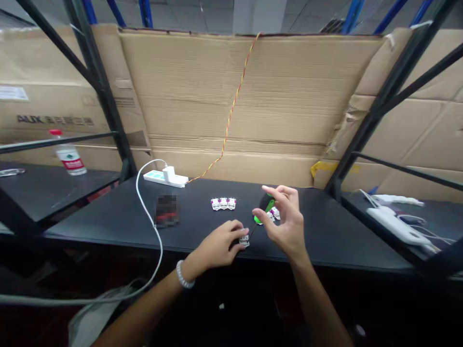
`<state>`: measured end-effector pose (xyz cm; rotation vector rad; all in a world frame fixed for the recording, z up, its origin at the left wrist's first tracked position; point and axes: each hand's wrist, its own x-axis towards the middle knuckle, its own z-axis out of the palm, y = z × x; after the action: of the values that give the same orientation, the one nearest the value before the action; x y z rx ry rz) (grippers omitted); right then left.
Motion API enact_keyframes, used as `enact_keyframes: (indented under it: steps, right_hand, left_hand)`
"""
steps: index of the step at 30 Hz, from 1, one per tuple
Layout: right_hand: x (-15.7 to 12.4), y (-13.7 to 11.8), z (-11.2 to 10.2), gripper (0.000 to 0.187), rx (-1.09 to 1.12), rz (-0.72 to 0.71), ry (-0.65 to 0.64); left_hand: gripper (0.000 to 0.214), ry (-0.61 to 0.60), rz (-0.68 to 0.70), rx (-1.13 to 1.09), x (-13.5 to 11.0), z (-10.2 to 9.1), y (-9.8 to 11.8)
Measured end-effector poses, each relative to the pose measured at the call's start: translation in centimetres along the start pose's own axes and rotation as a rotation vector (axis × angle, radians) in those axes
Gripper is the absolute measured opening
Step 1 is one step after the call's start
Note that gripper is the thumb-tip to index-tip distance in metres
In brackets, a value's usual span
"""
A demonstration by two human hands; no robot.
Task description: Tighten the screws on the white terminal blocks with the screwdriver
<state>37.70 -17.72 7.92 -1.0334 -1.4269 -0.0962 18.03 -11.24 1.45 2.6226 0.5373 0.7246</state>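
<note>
Left hand (224, 244) pinching a small white block (245, 240); right hand (288, 221) gripping a green-and-black-handled screwdriver (269, 206), shaft directed toward the block.

Legible: 1 brand mark, "AUX" (29, 119), in dark capitals on the cardboard (54, 103) at far left. The characters (68, 120) printed right beside it are too blurred to read. Writing on the white sticker (13, 93) above and the bottle label (71, 159) is likewise unreadable.

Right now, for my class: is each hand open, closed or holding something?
Left hand: closed, holding a small white piece.
Right hand: closed, holding a black-and-green tool.
</note>
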Motion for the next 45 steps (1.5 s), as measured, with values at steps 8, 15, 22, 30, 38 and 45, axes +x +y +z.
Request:
enact_keyframes:
  steps: [8, 15, 22, 30, 38, 45]
  right_hand:
    - [0.02, 0.28, -0.02, 0.041, 0.192, 0.066, -0.105]
    - [0.13, 0.08, -0.02, 0.038, 0.065, 0.067, -0.054]
    - [0.14, -0.05, -0.12, 0.039, 0.023, 0.059, -0.040]
    - [0.08, 0.05, -0.15, 0.042, 0.203, 0.120, -0.132]
    - [0.21, 0.02, -0.30, 0.041, 0.176, 0.043, -0.102]
    - [0.09, -0.09, -0.06, 0.043, 0.031, 0.032, -0.036]
  left_hand:
    - [0.037, -0.001, 0.003, 0.013, -0.06, 0.10, -0.10]
    - [0.036, -0.009, 0.001, 0.018, -0.08, -0.05, 0.00]
    - [0.037, -0.011, -0.003, 0.025, -0.06, 0.03, -0.14]
    - [0.037, 0.003, 0.014, 0.016, -0.11, 0.19, -0.35]
    - [0.037, 0.010, 0.033, 0.016, -0.08, 0.27, -0.50]
    - [0.037, 0.013, 0.024, 0.017, -0.13, 0.16, -0.32]
